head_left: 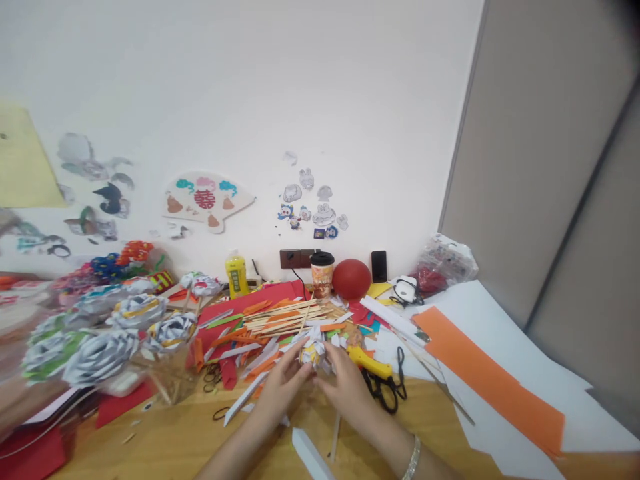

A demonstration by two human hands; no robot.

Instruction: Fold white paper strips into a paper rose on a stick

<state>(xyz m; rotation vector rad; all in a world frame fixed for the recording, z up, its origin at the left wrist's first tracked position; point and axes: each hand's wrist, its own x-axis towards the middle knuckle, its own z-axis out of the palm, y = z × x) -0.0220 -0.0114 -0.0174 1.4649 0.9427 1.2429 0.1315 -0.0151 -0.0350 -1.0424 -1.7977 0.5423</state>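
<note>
Cupped between my two hands is a white paper flower (313,352) with yellow at its centre. My left hand (284,381) curls its fingers round the flower's left side. From the right, my right hand (344,381) closes on the same flower, and its wrist wears a bracelet. A wooden stick (335,437) shows below the hands; whether it joins the flower is hidden. Nearest to me lies a folded white paper strip (311,455). Behind the hands are piled wooden sticks (280,318) and orange paper strips (253,333).
Yellow-handled tool (370,362) and black-handled scissors (387,393) lie right of my hands. Farther back stand a lidded cup (322,275), a red balloon (352,279) and a yellow bottle (237,274). Finished paper roses (103,357) crowd the left; orange paper (495,380) lies on white sheets (540,347) at right.
</note>
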